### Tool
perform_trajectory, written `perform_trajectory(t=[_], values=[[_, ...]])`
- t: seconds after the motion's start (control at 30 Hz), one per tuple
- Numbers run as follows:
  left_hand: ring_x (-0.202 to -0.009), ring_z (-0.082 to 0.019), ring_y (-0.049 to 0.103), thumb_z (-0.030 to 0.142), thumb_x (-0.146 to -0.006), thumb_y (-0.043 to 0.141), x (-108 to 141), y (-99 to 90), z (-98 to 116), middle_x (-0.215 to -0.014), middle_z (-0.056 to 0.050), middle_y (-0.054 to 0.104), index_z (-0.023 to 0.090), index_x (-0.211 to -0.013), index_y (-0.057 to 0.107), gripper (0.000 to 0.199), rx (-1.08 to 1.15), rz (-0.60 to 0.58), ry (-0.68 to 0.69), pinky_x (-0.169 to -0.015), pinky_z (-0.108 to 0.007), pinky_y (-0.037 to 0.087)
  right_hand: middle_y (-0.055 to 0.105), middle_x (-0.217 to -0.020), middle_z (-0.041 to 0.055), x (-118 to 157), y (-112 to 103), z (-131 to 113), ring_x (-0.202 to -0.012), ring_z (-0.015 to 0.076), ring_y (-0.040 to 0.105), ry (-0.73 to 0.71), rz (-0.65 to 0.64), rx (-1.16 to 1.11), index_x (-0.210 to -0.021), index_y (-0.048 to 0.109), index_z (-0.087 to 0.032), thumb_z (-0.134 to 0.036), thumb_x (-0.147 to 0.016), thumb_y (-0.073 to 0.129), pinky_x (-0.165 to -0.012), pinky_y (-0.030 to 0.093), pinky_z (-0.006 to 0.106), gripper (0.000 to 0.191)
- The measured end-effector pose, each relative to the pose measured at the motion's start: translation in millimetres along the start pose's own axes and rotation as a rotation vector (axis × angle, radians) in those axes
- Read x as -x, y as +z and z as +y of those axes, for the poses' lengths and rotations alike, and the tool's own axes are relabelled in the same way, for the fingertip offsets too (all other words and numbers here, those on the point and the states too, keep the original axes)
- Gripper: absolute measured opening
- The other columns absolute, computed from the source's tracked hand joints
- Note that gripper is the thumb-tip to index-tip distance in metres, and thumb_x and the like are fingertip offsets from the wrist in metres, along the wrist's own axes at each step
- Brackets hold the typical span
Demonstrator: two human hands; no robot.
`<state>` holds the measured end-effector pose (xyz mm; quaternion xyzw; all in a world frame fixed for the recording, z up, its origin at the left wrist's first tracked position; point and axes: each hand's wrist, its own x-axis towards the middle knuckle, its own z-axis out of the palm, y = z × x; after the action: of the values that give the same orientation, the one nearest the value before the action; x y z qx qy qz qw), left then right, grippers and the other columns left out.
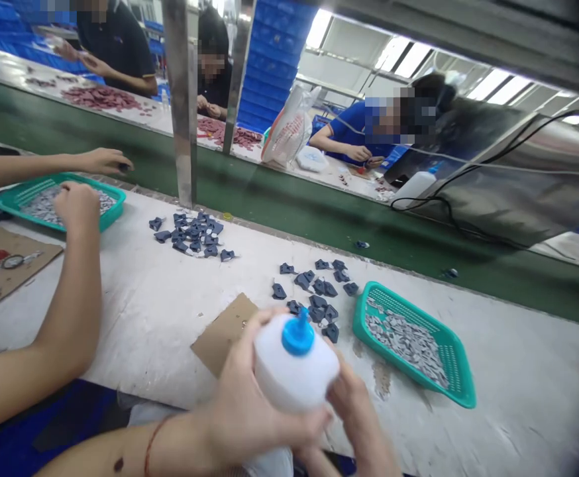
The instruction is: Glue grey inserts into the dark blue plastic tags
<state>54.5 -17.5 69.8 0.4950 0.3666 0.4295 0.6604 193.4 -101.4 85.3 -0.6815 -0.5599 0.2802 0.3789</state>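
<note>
A white squeeze bottle with a blue nozzle cap is upright between my two hands, close to the camera. My left hand wraps round its left side, thumb across the lower front. At the bottle's right side, my right hand has its fingers curled against it; part of that hand is hidden behind the bottle. Beneath lies a piece of brown cardboard, partly covered by my left hand. Small dark blue plastic parts are scattered just beyond the bottle.
Right of the bottle stands a green basket of small grey pieces. A second pile of dark blue parts lies further left. A co-worker's hand is over another green basket. A metal post rises at the table's far edge.
</note>
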Motion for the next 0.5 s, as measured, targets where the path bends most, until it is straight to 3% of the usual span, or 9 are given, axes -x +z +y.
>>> perform_trajectory(t=[0.07,0.13,0.2,0.27,0.37,0.5], values=[[-0.105,-0.028,0.065,0.027,-0.055,0.086,-34.2,-3.3,15.4,-0.119,-0.009,0.064,0.024,-0.126,0.045,0.082,-0.044,0.049,0.131,-0.087,-0.035,0.055,0.056,-0.14,0.0072,-21.1,-30.6,16.8,-0.124,0.0303,0.055,-0.021,0.058,0.11,-0.134,0.054,-0.028,-0.048,-0.09,0.053,-0.101,0.047,0.043,0.049],[-0.1,-0.026,0.066,0.028,-0.055,0.086,-77.0,-9.5,25.3,-0.116,-0.008,0.064,0.022,-0.12,0.046,0.077,-0.136,0.168,0.277,-0.079,-0.031,0.056,0.064,-0.129,0.0072,-44.5,-69.4,47.2,-0.118,0.0299,0.06,0.06,0.144,0.263,-0.12,0.064,-0.028,-0.051,-0.09,0.05,-0.093,0.052,0.042,0.04],[-0.104,-0.025,0.064,0.028,-0.054,0.086,-124.5,-17.8,27.4,-0.121,-0.008,0.062,0.022,-0.117,0.047,0.074,-0.271,0.304,0.469,-0.083,-0.03,0.054,0.069,-0.119,0.0089,-68.9,-106.4,82.7,-0.107,0.0283,0.066,0.145,0.264,0.411,-0.113,0.065,-0.024,-0.05,-0.09,0.045,-0.083,0.056,0.038,0.039],[-0.107,-0.025,0.062,0.029,-0.057,0.084,-170.6,-27.1,22.5,-0.121,-0.007,0.061,0.022,-0.117,0.046,0.072,-0.432,0.429,0.553,-0.088,-0.032,0.051,0.073,-0.108,0.0129,-92.3,-132.7,114.1,-0.095,0.029,0.069,0.178,0.276,0.47,-0.107,0.067,-0.019,-0.042,-0.088,0.047,-0.076,0.057,0.038,0.036],[-0.108,-0.026,0.062,0.026,-0.057,0.083,-225.8,-39.5,8.8,-0.118,-0.006,0.062,0.024,-0.116,0.046,0.07,-0.562,0.495,0.542,-0.091,-0.035,0.049,0.075,-0.097,0.014,-122.6,-146.5,144.0,-0.087,0.0292,0.07,0.183,0.208,0.548,-0.097,0.07,-0.016,-0.033,-0.085,0.053,-0.074,0.056,0.04,0.027],[-0.111,-0.029,0.061,0.025,-0.057,0.082,-266.0,-50.4,-5.4,-0.12,-0.008,0.061,0.024,-0.117,0.045,0.07,-0.584,0.517,0.525,-0.094,-0.039,0.047,0.073,-0.101,0.0098,-150.3,-140.1,160.7,-0.089,0.0226,0.069,0.121,0.075,0.617,-0.103,0.068,-0.017,-0.023,-0.087,0.056,-0.078,0.055,0.038,0.021]])
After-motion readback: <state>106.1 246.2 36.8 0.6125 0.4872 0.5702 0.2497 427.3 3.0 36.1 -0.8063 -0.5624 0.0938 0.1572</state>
